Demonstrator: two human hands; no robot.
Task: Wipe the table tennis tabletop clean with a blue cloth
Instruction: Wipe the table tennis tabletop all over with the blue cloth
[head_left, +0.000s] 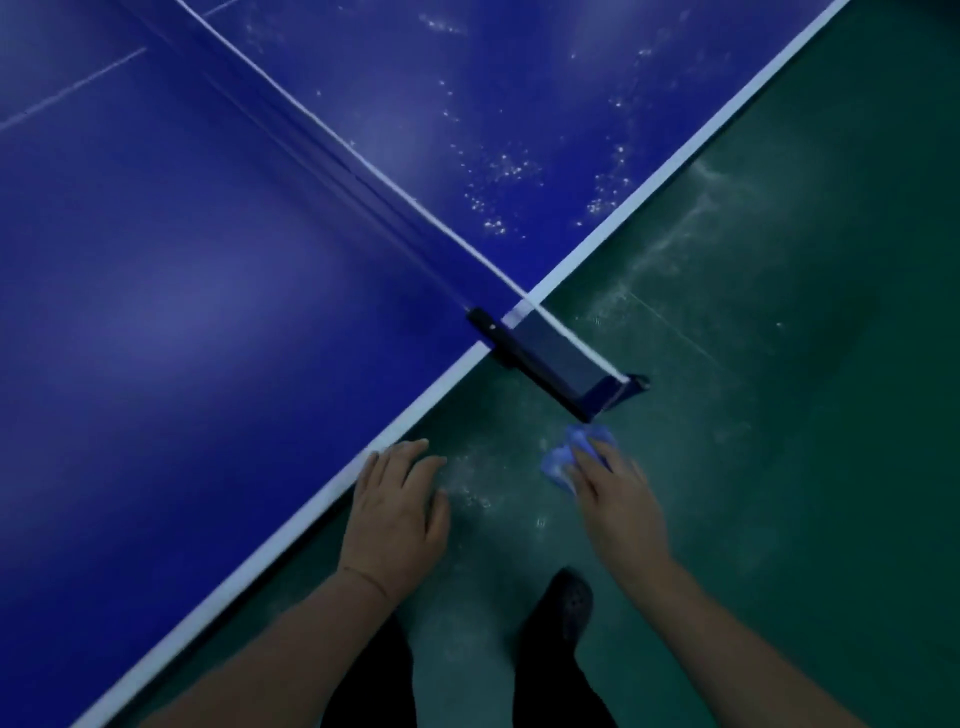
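The right hand (613, 488) grasps a small, crumpled blue cloth (566, 457) — the fingers curl round its bunched folds, and the wad pokes out past the fingertips, held in the air over the floor just off the table's side, close below the net clamp. The left hand (395, 499) is released, fingers straight and slightly spread, hovering at the white edge line of the table; whether it actually touches the edge I cannot tell.

The cloth looks soft and light, limp enough to collapse into a ball in one palm, so it should weigh nothing to speak of and carry no risk of breaking. Bunched like this it would wipe with only a small face; my judgement is that it would serve better spread flatter under the palm, held by pressing down with flat fingers rather than pinching a corner. It is a paler, powdery blue than the table, with lighter patches on its folds — possibly dust, though the picture is too soft to say.

Beyond the hands lies the dark blue table tennis tabletop (197, 270), smooth and glossy. The white-topped net (332, 135) crosses it, held by a dark clamp bracket (556, 364) overhanging the side. On the half beyond the net, white specks (498, 176) are scattered near the edge; the near half looks clean. The green floor (779, 415) shows pale dusty smears, and a dark shoe (561, 608) stands below.
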